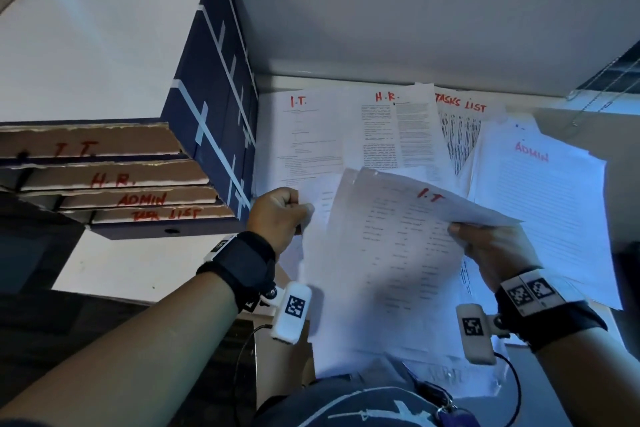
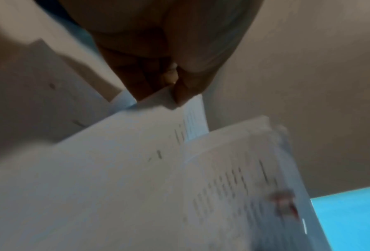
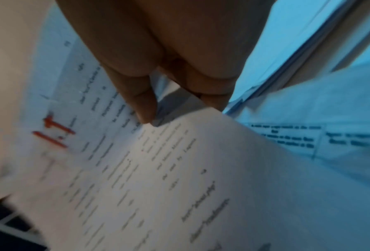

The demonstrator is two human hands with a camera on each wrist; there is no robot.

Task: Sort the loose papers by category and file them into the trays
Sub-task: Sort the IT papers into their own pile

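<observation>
I am holding the I.T. sheets (image 1: 391, 253) above the desk's near edge, left hand (image 1: 277, 215) pinching their left edge, right hand (image 1: 491, 246) gripping the right; the I.T. tray (image 1: 90, 144), topmost of the stack, is lying far left, nearer my left hand

Red handwriting labels everything here. The sheet you hold (image 1: 398, 246) reads "I.T." near its top edge. Beyond it on the counter (image 1: 346, 80), four papers carry red headings: "I.T." (image 1: 298, 101) farthest left, then "H.R." (image 1: 385, 97), "TASKS LIST" (image 1: 460, 103), and "ADMIN" (image 1: 532, 152) to the right. Left of your sheet, stacked trays read top to bottom "I.T." (image 1: 74, 149), "H.R." (image 1: 111, 179), "ADMIN" (image 1: 142, 199), "TASK LIST" (image 1: 166, 214).
</observation>
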